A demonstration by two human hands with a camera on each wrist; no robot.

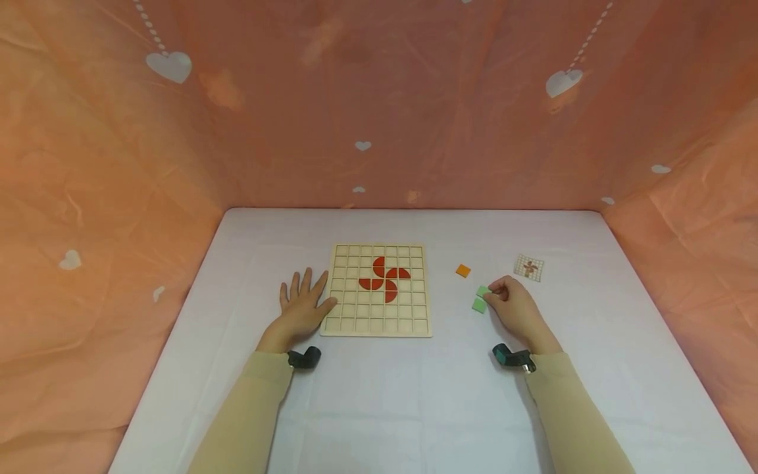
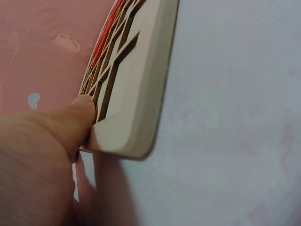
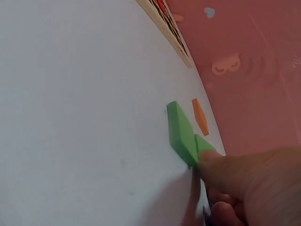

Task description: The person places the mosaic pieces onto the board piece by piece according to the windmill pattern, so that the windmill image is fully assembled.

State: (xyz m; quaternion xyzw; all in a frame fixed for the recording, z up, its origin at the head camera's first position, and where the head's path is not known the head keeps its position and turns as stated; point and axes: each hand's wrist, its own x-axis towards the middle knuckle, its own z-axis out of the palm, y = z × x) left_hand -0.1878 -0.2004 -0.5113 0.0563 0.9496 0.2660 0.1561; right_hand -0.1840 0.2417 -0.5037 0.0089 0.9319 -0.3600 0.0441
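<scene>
A wooden grid board lies flat on the table, with several red quarter-round pieces set pinwheel-fashion near its middle. My left hand spreads its fingers along the board's left side, its thumb resting on the board's edge. Right of the board, two green square tiles lie close together. My right hand pinches the farther green tile at its right side, thumb and fingertips curled in. The nearer green tile lies just beside it, untouched. Part of the pinched tile is hidden behind the thumb in the right wrist view.
An orange square tile lies between the board and the green tiles. Beyond the right hand is a small card printed with a grid and a red-brown pinwheel. Pinkish-orange cloth hangs behind the white table and along both sides.
</scene>
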